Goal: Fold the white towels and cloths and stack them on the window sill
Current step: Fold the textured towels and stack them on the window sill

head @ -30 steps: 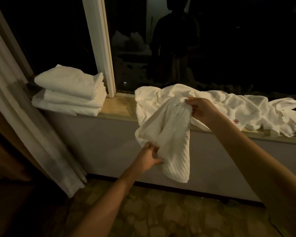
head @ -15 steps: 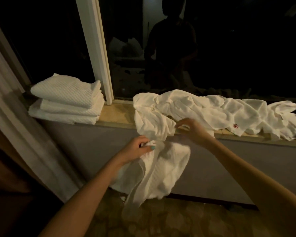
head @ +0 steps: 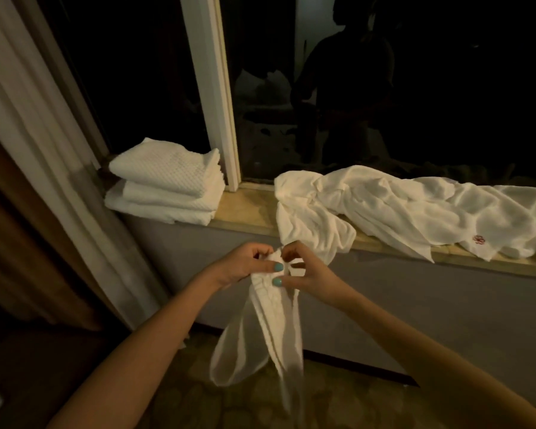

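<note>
Nearest, below the fingers, the patterned floor (head: pixel 229 404) lies open between the two forearms. A white towel (head: pixel 276 329) hangs down from the hands in loose, blurred folds, its lower edges free above the floor and apart from the wall.

The left hand (head: pixel 242 264) and the right hand (head: pixel 310 270) meet at the towel's top edge, almost touching. The fingers of both are curled and pinch the bunched cloth, thumbs with teal nails pressed on its near side.

Just beyond the fingers stands the grey wall (head: pixel 415 305) under the window sill (head: pixel 245 209). Up and left of the fingers, a stack of folded towels (head: pixel 167 187) sits at the sill's left end, its front edge slightly over the lip and its left side near the curtain (head: pixel 44 150). Between the stack and the fingers' far side a bare stretch of sill shows.

Up and right of the fingers, unfolded white cloths (head: pixel 399 209) sprawl along the sill, with corners drooping over its front edge. Far right of the fingers, one cloth bears a small red embroidered emblem (head: pixel 479 239), too small to read.

Farthest, a white window post (head: pixel 212 88) rises behind the stack, and the dark glass (head: pixel 415 103) reflects a person's outline.
</note>
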Motion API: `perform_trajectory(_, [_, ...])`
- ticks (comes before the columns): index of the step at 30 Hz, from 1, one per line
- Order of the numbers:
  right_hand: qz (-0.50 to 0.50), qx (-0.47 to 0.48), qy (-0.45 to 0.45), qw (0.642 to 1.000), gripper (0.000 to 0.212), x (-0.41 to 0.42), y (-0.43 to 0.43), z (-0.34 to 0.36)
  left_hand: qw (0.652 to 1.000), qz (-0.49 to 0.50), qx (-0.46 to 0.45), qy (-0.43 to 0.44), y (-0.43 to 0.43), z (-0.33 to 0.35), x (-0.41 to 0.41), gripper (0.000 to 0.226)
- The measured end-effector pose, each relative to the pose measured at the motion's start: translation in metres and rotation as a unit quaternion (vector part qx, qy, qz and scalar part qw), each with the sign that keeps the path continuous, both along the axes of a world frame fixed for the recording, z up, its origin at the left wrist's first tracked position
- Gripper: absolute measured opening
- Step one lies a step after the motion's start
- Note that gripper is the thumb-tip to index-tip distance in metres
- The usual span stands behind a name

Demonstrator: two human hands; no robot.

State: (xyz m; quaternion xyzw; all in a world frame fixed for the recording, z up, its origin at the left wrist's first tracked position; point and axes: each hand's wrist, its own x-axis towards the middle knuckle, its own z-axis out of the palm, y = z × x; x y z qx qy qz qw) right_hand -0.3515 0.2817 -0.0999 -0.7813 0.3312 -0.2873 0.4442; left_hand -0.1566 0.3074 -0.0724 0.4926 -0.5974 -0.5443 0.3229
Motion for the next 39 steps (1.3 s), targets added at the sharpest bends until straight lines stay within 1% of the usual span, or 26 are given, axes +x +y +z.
perform_trajectory(1, [-0.008,-0.028,0.007,1.000,0.045,0.005,-0.001,0.001,1.000,0.005,0.000,-0.005,0.001,0.000,0.002,0.010])
perform_trajectory(3, [-0.013,-0.065,0.022,0.998,0.044,0.011,-0.004,0.003,1.000,0.020,0.002,-0.014,0.003,0.001,0.004,0.008])
perform_trajectory(6, [-0.020,-0.051,0.054,0.997,0.036,0.012,-0.008,0.008,1.000,0.024,0.020,0.003,0.003,0.000,0.004,0.004])
perform_trajectory(8, [-0.011,-0.035,0.064,0.997,0.029,0.010,-0.010,0.012,0.998,0.037,0.038,0.026,0.004,0.003,0.001,0.010])
perform_trajectory(10, [0.006,-0.025,0.049,0.998,0.026,0.006,-0.010,0.014,0.995,0.061,0.056,0.053,0.003,0.001,-0.001,0.015])
perform_trajectory(12, [0.015,-0.013,0.020,1.000,0.024,0.000,-0.007,0.014,0.993,0.067,0.066,0.066,0.003,-0.001,-0.003,0.015])
perform_trajectory(14, [0.020,-0.018,-0.006,1.000,0.015,-0.005,-0.003,0.011,0.993,0.050,0.070,0.075,0.004,-0.004,-0.002,0.011])
perform_trajectory(17, [0.045,-0.044,0.000,0.998,0.009,-0.009,0.000,0.008,0.992,0.021,0.089,0.087,0.008,-0.003,-0.003,0.013])
perform_trajectory(19, [0.079,-0.035,0.011,0.996,0.011,-0.009,0.001,0.014,0.992,0.009,0.095,0.088,0.010,0.001,-0.003,0.011])
perform_trajectory(21, [0.098,-0.046,0.007,0.994,0.020,-0.007,0.001,0.018,0.992,-0.010,0.099,0.075,0.011,0.006,-0.001,0.011])
perform_trajectory(24, [0.081,-0.054,0.025,0.995,0.017,-0.003,0.004,0.021,0.995,-0.022,0.097,0.016,0.014,0.011,0.005,0.025])
perform_trajectory(26, [0.057,-0.086,0.038,0.994,0.028,0.003,0.007,0.018,0.996,-0.002,0.090,-0.020,0.016,0.010,0.008,0.028])
perform_trajectory(27, [0.054,-0.093,0.042,0.993,0.029,0.005,0.008,0.017,0.996,0.011,0.084,-0.029,0.016,0.008,0.009,0.026])
perform_trajectory(29, [0.052,-0.091,0.050,0.993,0.025,0.006,0.009,0.019,0.996,0.039,0.067,-0.041,0.017,0.005,0.009,0.024])
perform_trajectory(30, [0.048,-0.081,0.053,0.994,0.023,0.005,0.008,0.020,0.996,0.055,0.059,-0.042,0.018,0.003,0.010,0.025])
perform_trajectory(33, [0.046,-0.025,0.038,0.998,0.022,-0.006,0.009,0.022,0.994,0.090,0.052,-0.022,0.023,0.003,0.019,0.040])
perform_trajectory(34, [0.041,-0.015,0.026,0.999,0.022,-0.009,0.010,0.023,0.994,0.093,0.056,-0.014,0.024,0.003,0.022,0.039])
perform_trajectory(36, [0.027,-0.006,0.004,1.000,0.023,-0.013,0.010,0.023,0.994,0.089,0.060,-0.008,0.027,-0.001,0.020,0.029])
perform_trajectory(39, [0.031,-0.003,0.013,0.999,0.025,-0.014,0.013,0.024,0.994,0.098,0.039,0.005,0.030,-0.011,0.012,0.016])
